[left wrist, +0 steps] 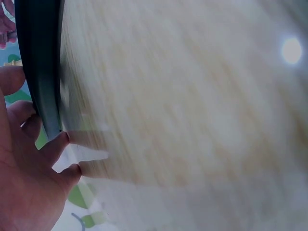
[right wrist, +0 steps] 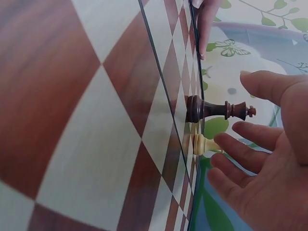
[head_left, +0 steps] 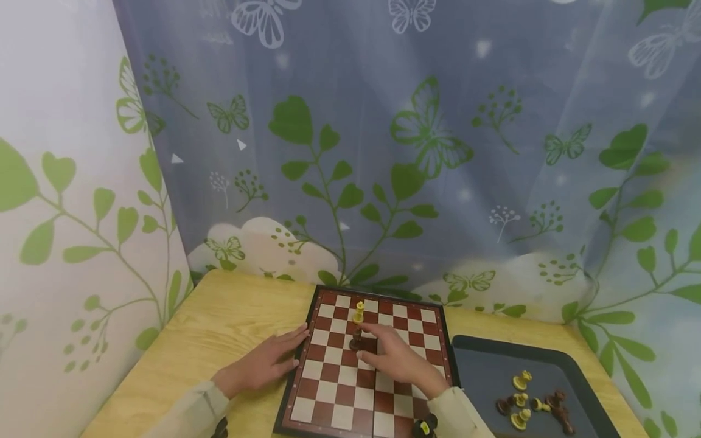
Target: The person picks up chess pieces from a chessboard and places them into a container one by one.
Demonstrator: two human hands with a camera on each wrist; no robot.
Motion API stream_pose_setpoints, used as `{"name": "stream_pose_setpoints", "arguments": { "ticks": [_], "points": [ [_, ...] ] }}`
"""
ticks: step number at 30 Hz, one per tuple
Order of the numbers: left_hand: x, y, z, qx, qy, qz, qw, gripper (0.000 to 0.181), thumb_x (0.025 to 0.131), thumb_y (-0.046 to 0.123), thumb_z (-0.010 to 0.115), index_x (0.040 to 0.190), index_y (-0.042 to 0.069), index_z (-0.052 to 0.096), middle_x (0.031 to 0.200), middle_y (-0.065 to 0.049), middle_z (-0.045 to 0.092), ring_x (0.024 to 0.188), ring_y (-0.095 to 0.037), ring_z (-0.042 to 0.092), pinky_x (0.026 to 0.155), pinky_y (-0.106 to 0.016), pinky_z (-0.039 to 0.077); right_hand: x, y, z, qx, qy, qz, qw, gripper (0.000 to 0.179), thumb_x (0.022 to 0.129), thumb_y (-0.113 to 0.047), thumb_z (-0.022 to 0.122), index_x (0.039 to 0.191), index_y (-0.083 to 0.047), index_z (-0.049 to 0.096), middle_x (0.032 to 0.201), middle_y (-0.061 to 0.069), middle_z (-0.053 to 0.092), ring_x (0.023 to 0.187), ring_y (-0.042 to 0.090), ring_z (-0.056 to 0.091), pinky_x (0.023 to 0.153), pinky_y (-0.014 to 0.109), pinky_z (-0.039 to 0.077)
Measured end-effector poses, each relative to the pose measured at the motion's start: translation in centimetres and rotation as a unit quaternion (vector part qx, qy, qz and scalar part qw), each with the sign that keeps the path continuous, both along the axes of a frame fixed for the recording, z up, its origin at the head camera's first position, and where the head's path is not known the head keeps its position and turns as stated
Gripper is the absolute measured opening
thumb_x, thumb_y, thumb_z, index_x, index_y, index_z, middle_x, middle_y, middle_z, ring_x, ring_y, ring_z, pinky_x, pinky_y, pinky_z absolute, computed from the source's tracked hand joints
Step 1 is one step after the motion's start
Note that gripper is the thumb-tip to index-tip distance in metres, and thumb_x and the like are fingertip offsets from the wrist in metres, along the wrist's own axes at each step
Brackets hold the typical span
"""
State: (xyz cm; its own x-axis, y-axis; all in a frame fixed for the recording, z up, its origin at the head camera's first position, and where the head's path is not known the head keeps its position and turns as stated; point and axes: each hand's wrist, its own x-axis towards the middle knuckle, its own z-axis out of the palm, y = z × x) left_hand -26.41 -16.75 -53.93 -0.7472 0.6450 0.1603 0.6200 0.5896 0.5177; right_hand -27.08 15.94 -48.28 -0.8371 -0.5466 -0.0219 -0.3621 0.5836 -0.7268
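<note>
A red-and-white chessboard lies on the wooden table. On it stands a dark brown chess king, upright, with a yellow chess piece just beyond it. My right hand is at the brown king; in the right wrist view its thumb and fingers are spread apart, with a gap showing between them and the king. The yellow piece is partly hidden by the fingers there. My left hand rests at the board's left edge, fingers stretched and fingertips at the dark rim.
A dark tray stands right of the board, holding several yellow and brown chess pieces, some lying on their sides. Behind the table hangs a patterned curtain with leaves and butterflies. Wooden tabletop shows on the left.
</note>
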Motion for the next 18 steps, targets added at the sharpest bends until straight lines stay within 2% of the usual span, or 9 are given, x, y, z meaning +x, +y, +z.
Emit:
{"name": "stream_pose_setpoints", "arguments": {
  "ticks": [4, 8, 18],
  "points": [
    [0.1, -0.1, 0.0, -0.001, -0.007, -0.002, 1.0, 0.06, 0.108, 0.03, 0.047, 0.155, -0.005, 0.034, 0.164, -0.023, 0.028, 0.145, -0.049, 0.036, 0.11, -0.078, 0.024, -0.2, -0.3, -0.3, -0.01, 0.0, -0.004, 0.9999, 0.053, 0.102, -0.023, 0.064, 0.147, 0.0, 0.05, 0.149, 0.02, 0.051, 0.14, 0.042, 0.044, 0.111, 0.062, 0.04],
    [0.1, -0.1, 0.0, 0.001, 0.002, 0.004, 1.0, 0.06, 0.108, 0.03, 0.048, 0.155, -0.004, 0.034, 0.164, -0.022, 0.028, 0.144, -0.049, 0.037, 0.112, -0.077, 0.022, -0.6, -0.7, -0.3, -0.026, 0.027, -0.008, 0.9992, 0.042, 0.101, -0.019, 0.065, 0.138, -0.001, 0.059, 0.141, 0.018, 0.058, 0.135, 0.041, 0.049, 0.107, 0.061, 0.044],
    [-0.1, -0.2, -0.1, -0.005, 0.0, 0.005, 1.0, 0.06, 0.108, 0.031, 0.047, 0.156, -0.003, 0.034, 0.164, -0.021, 0.028, 0.145, -0.047, 0.036, 0.112, -0.077, 0.023, -1.1, -1.4, -0.3, -0.047, 0.054, -0.038, 0.9967, 0.025, 0.099, -0.017, 0.068, 0.121, -0.005, 0.071, 0.133, 0.016, 0.063, 0.13, 0.038, 0.055, 0.103, 0.058, 0.048]
  ]
}}
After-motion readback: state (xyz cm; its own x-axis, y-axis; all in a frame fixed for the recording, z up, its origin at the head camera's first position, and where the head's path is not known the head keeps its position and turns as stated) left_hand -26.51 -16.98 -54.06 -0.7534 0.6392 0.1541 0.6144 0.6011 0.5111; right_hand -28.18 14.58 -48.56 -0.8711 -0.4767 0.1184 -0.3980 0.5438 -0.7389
